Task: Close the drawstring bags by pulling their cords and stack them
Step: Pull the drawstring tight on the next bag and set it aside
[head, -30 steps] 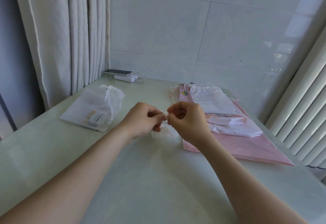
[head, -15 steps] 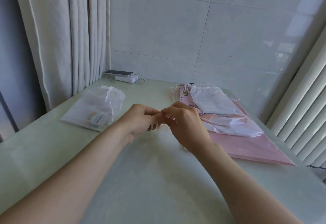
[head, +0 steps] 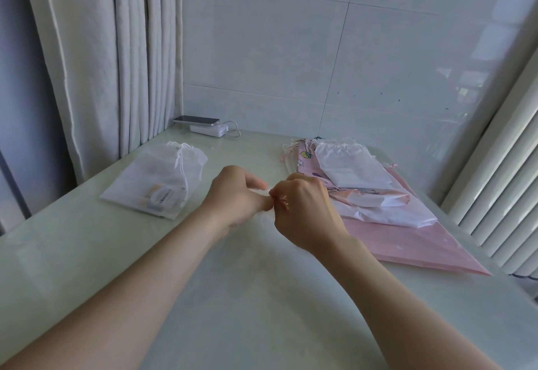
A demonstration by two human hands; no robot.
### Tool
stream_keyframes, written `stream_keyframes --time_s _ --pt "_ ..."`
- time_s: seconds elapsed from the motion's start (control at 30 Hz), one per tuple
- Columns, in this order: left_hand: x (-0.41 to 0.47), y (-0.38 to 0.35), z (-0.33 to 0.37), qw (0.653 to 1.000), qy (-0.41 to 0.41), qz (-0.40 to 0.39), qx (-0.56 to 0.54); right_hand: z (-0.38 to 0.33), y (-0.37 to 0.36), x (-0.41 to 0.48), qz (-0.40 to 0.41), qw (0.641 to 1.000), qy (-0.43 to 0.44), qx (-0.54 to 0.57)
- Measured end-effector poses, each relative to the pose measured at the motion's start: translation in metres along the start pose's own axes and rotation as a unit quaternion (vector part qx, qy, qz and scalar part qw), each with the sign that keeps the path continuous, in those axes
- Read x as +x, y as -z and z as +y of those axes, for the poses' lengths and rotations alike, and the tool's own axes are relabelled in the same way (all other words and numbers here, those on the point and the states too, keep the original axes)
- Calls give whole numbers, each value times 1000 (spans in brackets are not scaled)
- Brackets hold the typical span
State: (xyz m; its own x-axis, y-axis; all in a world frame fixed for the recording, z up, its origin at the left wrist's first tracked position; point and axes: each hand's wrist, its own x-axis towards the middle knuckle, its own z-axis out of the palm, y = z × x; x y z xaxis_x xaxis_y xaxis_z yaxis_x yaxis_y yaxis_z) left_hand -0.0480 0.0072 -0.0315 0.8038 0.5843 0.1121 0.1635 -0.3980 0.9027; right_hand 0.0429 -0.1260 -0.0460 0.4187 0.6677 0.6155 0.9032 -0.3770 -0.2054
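Right hand [head: 302, 209] has closed in on left hand [head: 235, 195] at centre frame, both seemingly pinching a hidden cord. No pull yet. Closed bag [head: 157, 183] centre-left, pile of bags [head: 364, 183] right.

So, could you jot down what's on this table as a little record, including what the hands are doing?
Left hand: fingers curled, pinching what looks like a thin cord
Right hand: curled, pinching the same cord, touching the other hand
Left side: white drawstring bag, lying flat, mouth gathered
Right side: pile of pink and white bags
Far edge: phone on a white power bank
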Motion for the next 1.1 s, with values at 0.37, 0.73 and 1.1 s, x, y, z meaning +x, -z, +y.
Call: stream_keyframes --time_s 0.37,0.73,1.1 --pt "2 4 -6 984 -164 66 5 5 20 2 -74 872 -281 395" --pt "3 2 -6 980 -187 61 4 10 19 2 -117 758 -350 538" --pt "5 -4 -8 956 -284 67 17 16 16 4 -98 739 -356 564"
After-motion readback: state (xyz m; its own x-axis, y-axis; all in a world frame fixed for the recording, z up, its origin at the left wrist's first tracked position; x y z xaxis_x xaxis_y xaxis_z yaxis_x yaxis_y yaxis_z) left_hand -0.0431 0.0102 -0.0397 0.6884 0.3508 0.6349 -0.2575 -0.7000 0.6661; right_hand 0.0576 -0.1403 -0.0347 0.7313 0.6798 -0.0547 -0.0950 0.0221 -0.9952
